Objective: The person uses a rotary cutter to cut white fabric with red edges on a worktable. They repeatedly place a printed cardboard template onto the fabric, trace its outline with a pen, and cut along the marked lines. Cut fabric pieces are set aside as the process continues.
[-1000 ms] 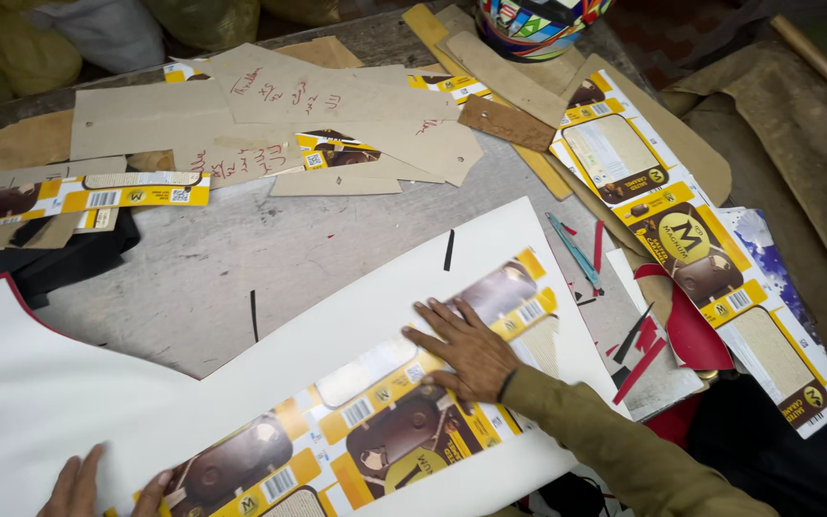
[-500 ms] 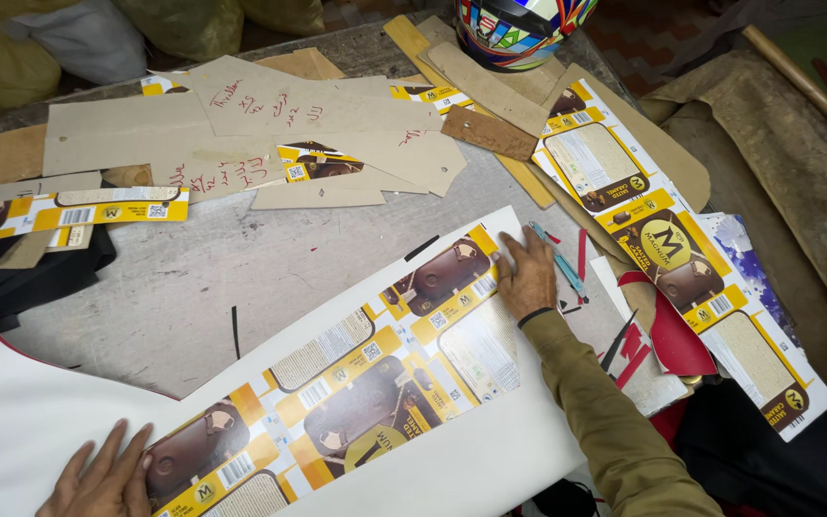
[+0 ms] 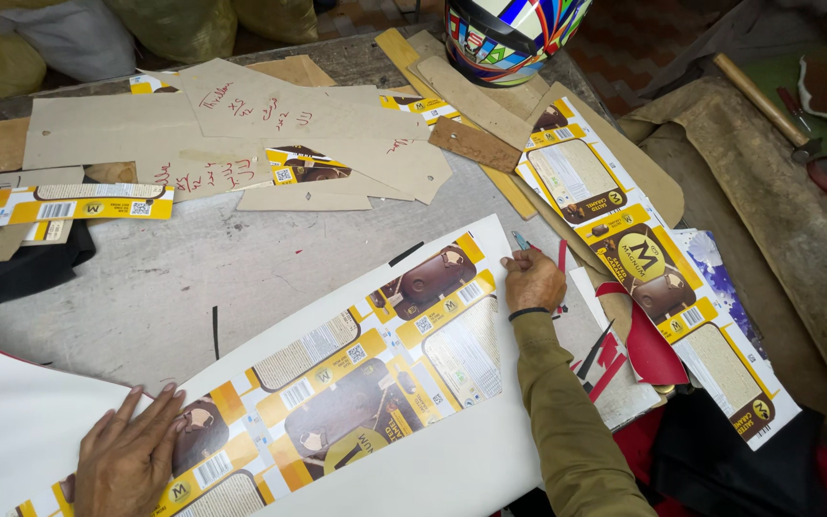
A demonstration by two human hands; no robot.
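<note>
A long printed cardboard strip [image 3: 356,373] with yellow, brown and white ice-cream pictures lies diagonally on a large white sheet [image 3: 452,469]. My left hand [image 3: 131,460] presses flat on the strip's lower left end, fingers spread. My right hand [image 3: 532,280], in an olive sleeve with a dark wristband, is closed around a teal pen [image 3: 520,240] at the strip's upper right end, tip pointing away from me.
Cut cardboard pattern pieces [image 3: 241,134] with red writing cover the far side of the grey worktable [image 3: 193,278]. Another printed strip [image 3: 643,268] runs down the right side over red scraps [image 3: 643,345]. A colourful helmet [image 3: 509,33] stands at the back. A hammer [image 3: 763,101] lies far right.
My right hand slid from the middle of the strip up to its upper right end and now holds the pen. My left hand stayed on the lower left end.
</note>
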